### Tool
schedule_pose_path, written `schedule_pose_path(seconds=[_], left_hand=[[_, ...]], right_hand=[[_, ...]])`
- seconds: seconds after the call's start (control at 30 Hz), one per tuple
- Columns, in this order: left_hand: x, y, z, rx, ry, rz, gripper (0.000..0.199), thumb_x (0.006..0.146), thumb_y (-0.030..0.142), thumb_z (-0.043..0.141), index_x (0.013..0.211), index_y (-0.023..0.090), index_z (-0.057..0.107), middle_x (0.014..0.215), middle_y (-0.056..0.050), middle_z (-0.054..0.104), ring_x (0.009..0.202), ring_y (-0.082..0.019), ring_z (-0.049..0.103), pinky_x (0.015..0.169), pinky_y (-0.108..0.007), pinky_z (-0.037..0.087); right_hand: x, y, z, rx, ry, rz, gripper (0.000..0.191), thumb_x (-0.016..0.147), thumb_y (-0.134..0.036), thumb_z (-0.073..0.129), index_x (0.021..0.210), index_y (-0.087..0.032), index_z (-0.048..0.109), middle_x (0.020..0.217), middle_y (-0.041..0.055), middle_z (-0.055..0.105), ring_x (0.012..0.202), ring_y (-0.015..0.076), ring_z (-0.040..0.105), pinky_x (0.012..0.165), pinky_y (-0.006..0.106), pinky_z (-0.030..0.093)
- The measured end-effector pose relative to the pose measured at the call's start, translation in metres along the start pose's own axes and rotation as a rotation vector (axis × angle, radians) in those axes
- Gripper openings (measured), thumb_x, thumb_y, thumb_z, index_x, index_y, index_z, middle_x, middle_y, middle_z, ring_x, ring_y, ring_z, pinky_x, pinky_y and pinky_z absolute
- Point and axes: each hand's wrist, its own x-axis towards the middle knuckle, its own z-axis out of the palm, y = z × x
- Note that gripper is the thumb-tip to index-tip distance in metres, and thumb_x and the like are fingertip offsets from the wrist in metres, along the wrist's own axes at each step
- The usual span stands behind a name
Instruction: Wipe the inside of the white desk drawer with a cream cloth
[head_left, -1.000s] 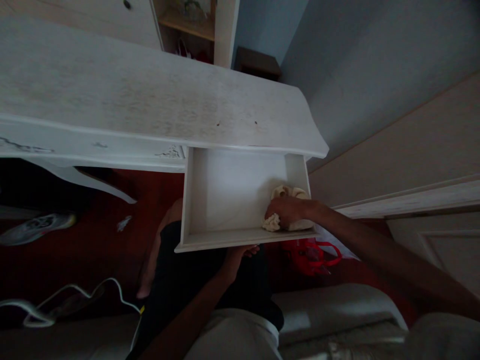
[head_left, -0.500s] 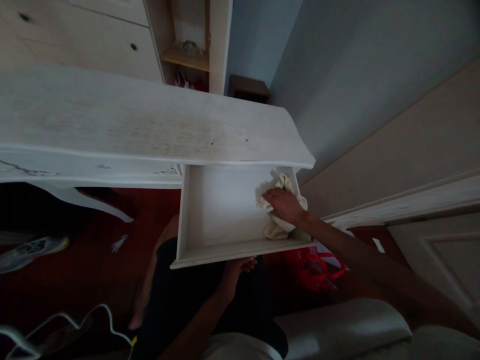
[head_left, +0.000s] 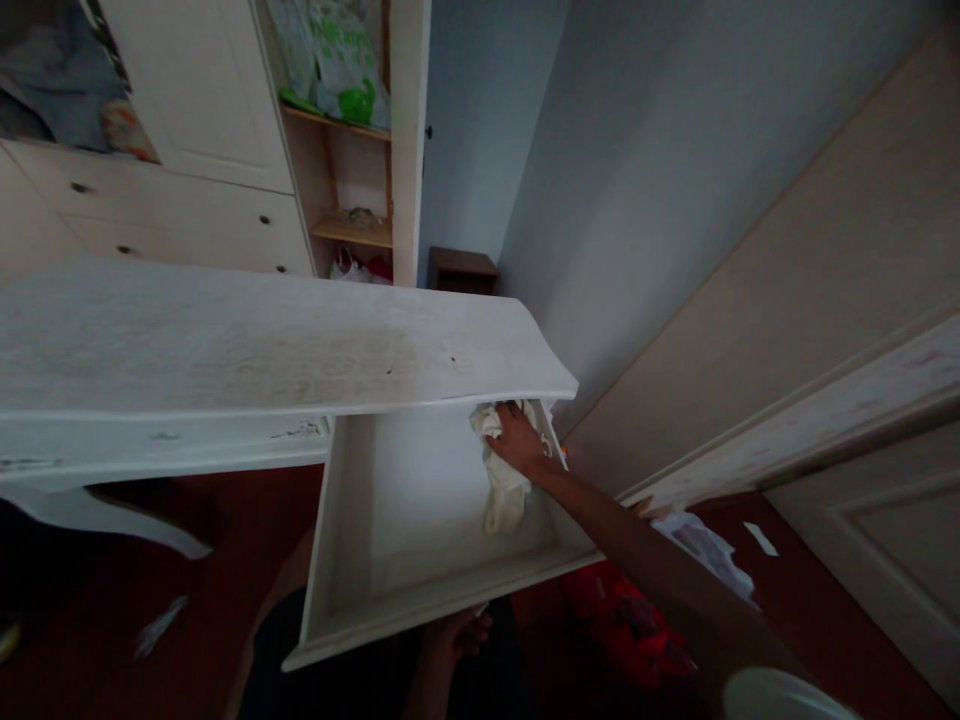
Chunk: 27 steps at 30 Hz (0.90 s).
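A pale cream cloth point(head_left: 504, 490) lies bunched in the right part of a pulled-out white drawer point(head_left: 397, 610). My right hand point(head_left: 517, 438) is closed over the cloth's upper part, near the drawer's back right corner. The cloth's lower end hangs loose over the drawer bottom. Just below the drawer's front edge is my left hand point(head_left: 463, 632), its fingers curled. The drawer front partly hides this hand, and a small pale spot shows by its fingers; I cannot make out what it grips.
The drawer belongs to a white table point(head_left: 300, 340) with a smudged top. Behind stand a white cabinet point(head_left: 202, 225) and open shelves with plastic bags point(head_left: 337, 60). A wall closes in on the right. On the floor lie a red bag point(head_left: 630, 620) and a white plastic bag point(head_left: 709, 550).
The view has tilted up, showing more of the cabinet. My right hand has pushed the cloth toward the drawer's back right corner. My left hand stays below the drawer front.
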Motion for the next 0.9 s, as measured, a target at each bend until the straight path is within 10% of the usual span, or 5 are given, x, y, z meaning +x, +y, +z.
schedule_pose_path(seconds=[0.47,0.9], left_hand=[[-0.001,-0.002,0.004,0.002,0.012,0.031,0.041,0.051,0.042,0.087,0.072,0.012,0.070,0.066,-0.011,0.073,0.060,-0.022,0.068,0.054,-0.029,0.049],[0.013,-0.007,0.005,0.034,0.027,-0.107,0.040,0.047,0.039,0.088,0.070,0.012,0.070,0.056,-0.009,0.067,0.061,-0.025,0.067,0.055,-0.032,0.048]], right_hand=[[0.024,0.000,0.014,0.174,0.070,-0.029,0.049,0.074,-0.022,0.064,0.122,-0.014,0.061,0.128,0.0142,0.065,0.122,0.0267,0.057,0.108,0.040,0.041],[0.029,-0.092,0.032,0.105,0.051,0.042,0.046,0.079,-0.034,0.064,0.119,-0.013,0.064,0.125,0.0164,0.066,0.122,0.0290,0.057,0.107,0.038,0.041]])
